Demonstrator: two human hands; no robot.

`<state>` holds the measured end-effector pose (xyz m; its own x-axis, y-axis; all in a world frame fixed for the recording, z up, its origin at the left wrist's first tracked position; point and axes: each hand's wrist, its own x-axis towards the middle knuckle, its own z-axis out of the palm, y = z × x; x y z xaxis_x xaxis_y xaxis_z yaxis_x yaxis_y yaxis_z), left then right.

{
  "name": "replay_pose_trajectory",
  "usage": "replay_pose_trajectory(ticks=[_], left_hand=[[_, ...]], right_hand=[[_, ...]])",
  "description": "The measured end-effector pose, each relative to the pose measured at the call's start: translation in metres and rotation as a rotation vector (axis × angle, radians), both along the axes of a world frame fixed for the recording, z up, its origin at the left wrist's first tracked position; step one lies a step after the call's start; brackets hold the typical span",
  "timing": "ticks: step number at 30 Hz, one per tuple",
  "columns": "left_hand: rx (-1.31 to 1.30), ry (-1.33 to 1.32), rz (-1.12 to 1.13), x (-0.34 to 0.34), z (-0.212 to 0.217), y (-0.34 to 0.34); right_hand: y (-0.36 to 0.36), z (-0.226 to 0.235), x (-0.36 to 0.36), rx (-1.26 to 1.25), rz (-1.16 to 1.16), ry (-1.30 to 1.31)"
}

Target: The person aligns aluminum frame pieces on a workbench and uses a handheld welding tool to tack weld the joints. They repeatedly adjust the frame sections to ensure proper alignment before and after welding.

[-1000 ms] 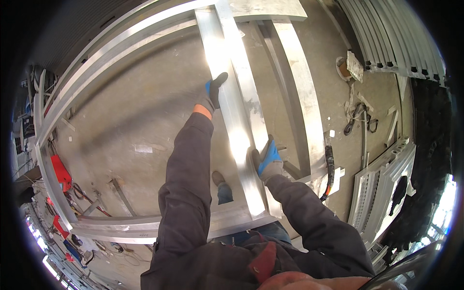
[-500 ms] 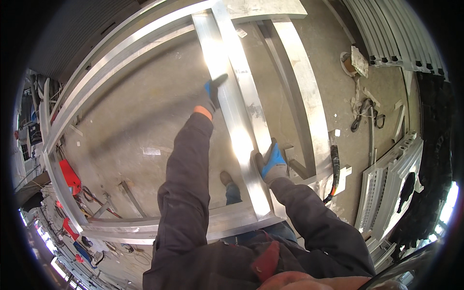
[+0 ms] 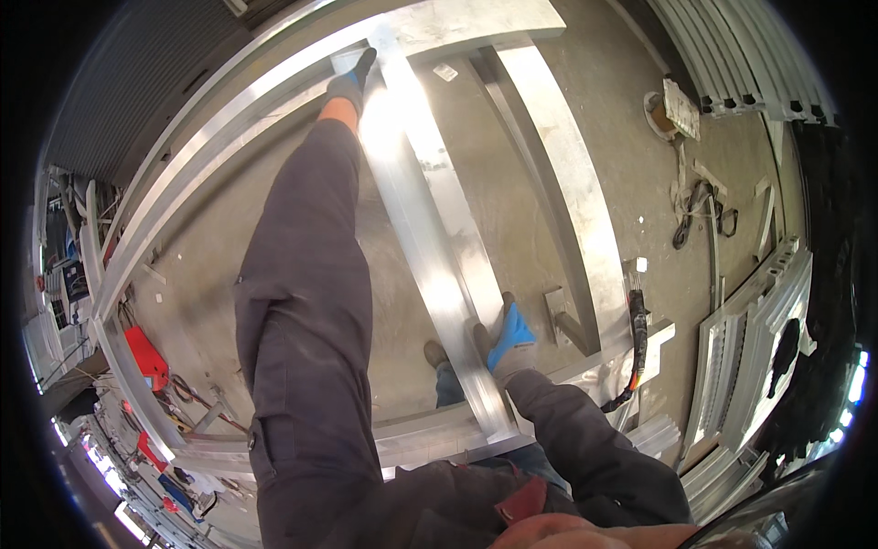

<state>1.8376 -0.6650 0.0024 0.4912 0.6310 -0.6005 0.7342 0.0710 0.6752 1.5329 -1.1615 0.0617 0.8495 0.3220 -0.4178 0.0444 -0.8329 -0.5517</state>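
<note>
A large frame of silvery aluminium profiles [image 3: 572,165] lies before me, raised off the concrete floor. Two aluminium bars run side by side across it, a left bar [image 3: 412,220] and a right bar [image 3: 453,201], both with bright glare. My left hand [image 3: 350,82], in a grey and blue work glove, is closed over the left bar's far end, by the frame's far rail [image 3: 476,26]. Near my body, my right hand [image 3: 510,348], gloved alike, wraps round the right bar's near part, its thumb against the left bar. Some of its fingers are hidden.
A black cable-like piece [image 3: 638,320] with an orange section hangs at the frame's near right corner. Stacked profiles [image 3: 722,366] stand right, with long profiles [image 3: 759,55] beyond. Black straps [image 3: 700,210] lie on the floor. A red object [image 3: 146,361] is at left.
My left hand has slid away from me along the left bar to its far end. My right hand stays near the same place on the bars. The view has shifted slightly.
</note>
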Motion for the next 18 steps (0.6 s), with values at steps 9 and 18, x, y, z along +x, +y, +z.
replay_pose_trajectory(ticks=[9, 18], left_hand=[[0.302, 0.314, -0.103, 0.020, 0.038, -0.023], [0.142, 0.335, -0.010, 0.018, 0.043, -0.025]], right_hand=[[-0.002, 0.000, 0.001, -0.008, 0.044, 0.049], [-0.003, -0.002, 0.001, 0.005, 0.049, 0.050]])
